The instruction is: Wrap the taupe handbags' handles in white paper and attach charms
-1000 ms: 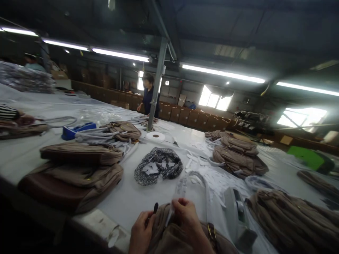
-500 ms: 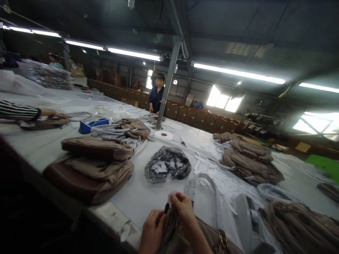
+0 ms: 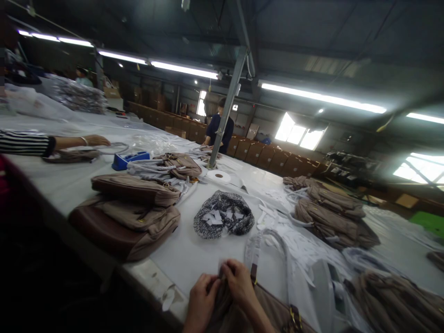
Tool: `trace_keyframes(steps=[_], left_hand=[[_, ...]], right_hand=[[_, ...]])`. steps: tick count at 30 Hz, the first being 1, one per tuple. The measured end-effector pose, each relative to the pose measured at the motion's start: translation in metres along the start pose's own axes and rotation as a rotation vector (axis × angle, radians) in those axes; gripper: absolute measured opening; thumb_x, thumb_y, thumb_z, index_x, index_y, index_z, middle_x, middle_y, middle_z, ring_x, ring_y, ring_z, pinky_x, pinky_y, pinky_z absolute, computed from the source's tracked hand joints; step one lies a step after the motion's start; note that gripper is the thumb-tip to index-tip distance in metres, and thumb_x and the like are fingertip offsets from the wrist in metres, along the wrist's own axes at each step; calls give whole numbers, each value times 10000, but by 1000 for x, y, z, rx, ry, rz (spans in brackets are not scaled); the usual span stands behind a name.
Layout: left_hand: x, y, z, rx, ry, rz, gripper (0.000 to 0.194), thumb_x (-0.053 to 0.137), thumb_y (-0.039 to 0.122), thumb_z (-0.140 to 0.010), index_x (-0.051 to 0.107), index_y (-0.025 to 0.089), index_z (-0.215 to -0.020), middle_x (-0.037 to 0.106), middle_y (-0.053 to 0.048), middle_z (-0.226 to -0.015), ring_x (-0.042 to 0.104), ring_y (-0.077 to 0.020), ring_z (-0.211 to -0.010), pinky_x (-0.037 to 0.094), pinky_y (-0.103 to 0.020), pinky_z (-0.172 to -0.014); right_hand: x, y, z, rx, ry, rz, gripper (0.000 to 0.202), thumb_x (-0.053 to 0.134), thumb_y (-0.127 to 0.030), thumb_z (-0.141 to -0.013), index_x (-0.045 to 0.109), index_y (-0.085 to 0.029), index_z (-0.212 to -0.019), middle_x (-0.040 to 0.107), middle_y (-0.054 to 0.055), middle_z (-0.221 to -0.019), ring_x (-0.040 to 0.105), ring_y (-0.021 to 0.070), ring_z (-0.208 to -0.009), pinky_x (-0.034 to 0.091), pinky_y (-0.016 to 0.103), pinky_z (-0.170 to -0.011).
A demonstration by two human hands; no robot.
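A brown fabric handbag [image 3: 268, 303] with wrapped handles lies under my hands at the near table edge. My left hand [image 3: 202, 298] is closed, thumb and fingers pinching at the bag's upper edge; the exact spot is hidden. Close beside it, my right hand [image 3: 239, 283] is closed too, with thumb and index finger pressed together on a small pale, see-through piece [image 3: 222, 263], too blurred to name. A dark leather tab with gold metal [image 3: 254, 274] joins the handle to the bag. Beyond my hands sits a black-and-white speckled cloth pouch [image 3: 208, 229] holding white slips [image 3: 213, 217].
Stacked brown bags [image 3: 138, 226] stand at left, more bags [image 3: 326, 217] at right. A grey device [image 3: 321, 296], a blue tape dispenser [image 3: 130, 159] and a white roll [image 3: 219, 176] are on the table. A co-worker's striped sleeve [image 3: 26, 142] reaches in; another person [image 3: 222, 127] stands behind the post.
The dark pull between my hands has gone out of sight as my fingers came closer together. The co-worker's hand at left has lifted. The view has turned slightly left.
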State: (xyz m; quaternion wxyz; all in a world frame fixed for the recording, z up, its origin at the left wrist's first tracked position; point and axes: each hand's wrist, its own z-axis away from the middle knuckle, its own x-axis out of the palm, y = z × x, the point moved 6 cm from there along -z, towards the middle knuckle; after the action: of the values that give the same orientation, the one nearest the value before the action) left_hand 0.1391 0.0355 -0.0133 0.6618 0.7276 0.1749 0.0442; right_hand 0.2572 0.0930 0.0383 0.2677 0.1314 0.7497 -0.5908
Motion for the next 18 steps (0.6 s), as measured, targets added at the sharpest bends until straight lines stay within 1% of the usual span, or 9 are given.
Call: trace_keyframes(steps=[2, 4, 6, 8, 10, 11, 13, 16, 18], left_hand=[[0, -1, 1, -24, -11, 13, 219, 534, 372, -798, 649, 186, -788, 677, -46, -760, 636, -199, -748, 495, -282, -709], [-1, -4, 1, -57, -3, 47, 274, 568, 377, -771, 618, 158, -927, 684, -52, -794, 639, -186, -707, 510, -274, -682], [-3, -11, 0, -110, 29, 149, 488, 605, 396, -739, 523, 125, -1136, 685, -82, -914, 638, -172, -674, 522, -270, -652], [-2, -20, -2, -169, 19, 297, 623, 626, 442, -721, 468, 115, -1228, 669, -118, -1040, 653, -177, -712, 530, -271, -659], [1, -26, -4, -202, -35, 398, 554, 630, 490, -720, 576, 116, -1125, 692, -114, -1018, 665, -207, -798, 527, -274, -708], [2, -28, -5, -210, -54, 420, 497, 638, 503, -713, 634, 117, -1025, 714, -100, -951, 663, -220, -827, 520, -274, -731], [1, -31, -7, -229, -44, 434, 429, 658, 513, -693, 683, 121, -865, 729, -71, -813, 658, -228, -817, 510, -271, -733], [-1, -33, -6, -272, -10, 445, 442, 689, 541, -645, 691, 122, -785, 719, -48, -705, 651, -215, -719, 506, -267, -662], [0, -32, -7, -280, -20, 459, 470, 705, 568, -605, 689, 120, -745, 714, -45, -666, 648, -214, -678, 507, -271, -635]], right_hand=[[1, -1, 1, -18, -20, 33, 168, 534, -239, -755, 646, -181, -644, 610, 6, -625, 537, 179, -660, 370, 256, -642], [2, -1, 2, -26, -20, 50, 174, 533, -238, -760, 691, -187, -811, 664, 29, -729, 574, 199, -724, 395, 266, -687], [4, 0, 3, -25, -10, 61, 287, 533, -255, -769, 678, -189, -1008, 690, 52, -816, 599, 213, -771, 416, 276, -713], [7, 1, 5, -25, -27, 69, 364, 534, -266, -778, 640, -188, -1117, 695, 51, -792, 612, 210, -744, 430, 274, -694], [10, 1, 6, -31, -70, 73, 365, 534, -260, -779, 637, -188, -1122, 683, 28, -697, 611, 196, -669, 431, 263, -647], [11, 0, 7, -32, -93, 77, 356, 530, -254, -780, 640, -185, -1112, 675, 19, -662, 607, 190, -638, 428, 258, -626], [10, -2, 8, -21, -123, 80, 326, 506, -241, -787, 652, -174, -1071, 669, 16, -633, 602, 184, -604, 424, 255, -595], [2, -8, 7, -1, -130, 54, 303, 470, -246, -801, 666, -146, -1010, 696, 49, -710, 624, 193, -664, 447, 270, -642], [-3, -13, 6, 9, -126, 22, 310, 483, -277, -799, 667, -126, -997, 706, 73, -772, 634, 202, -718, 461, 277, -680]])
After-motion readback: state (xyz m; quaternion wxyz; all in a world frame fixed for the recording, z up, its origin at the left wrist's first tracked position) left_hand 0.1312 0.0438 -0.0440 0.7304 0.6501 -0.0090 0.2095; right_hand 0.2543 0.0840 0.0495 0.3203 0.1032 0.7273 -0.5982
